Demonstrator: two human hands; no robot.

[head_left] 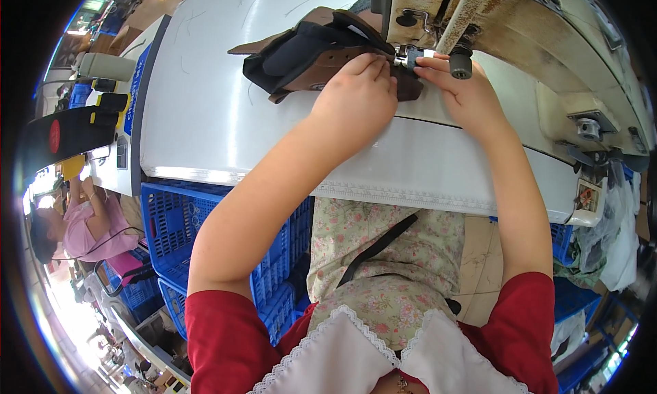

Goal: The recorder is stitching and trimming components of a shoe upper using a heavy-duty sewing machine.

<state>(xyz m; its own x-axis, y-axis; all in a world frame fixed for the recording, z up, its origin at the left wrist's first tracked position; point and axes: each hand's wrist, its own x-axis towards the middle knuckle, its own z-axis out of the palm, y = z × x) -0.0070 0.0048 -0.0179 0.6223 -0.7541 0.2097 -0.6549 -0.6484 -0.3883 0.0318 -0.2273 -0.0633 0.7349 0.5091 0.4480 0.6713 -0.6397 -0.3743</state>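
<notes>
Mostly left of the sewing-machine presser foot (402,57), a brown-and-black shoe upper (291,60) lies under a worker's left hand (359,96), the right hand (471,95) just beyond the foot, neither grip readable from here, fingers risking a nip should the bulky upper slip.

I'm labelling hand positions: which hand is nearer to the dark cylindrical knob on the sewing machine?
Right. The right hand is close beside the knob; the left hand is farther left, on the brown-black piece.
</notes>
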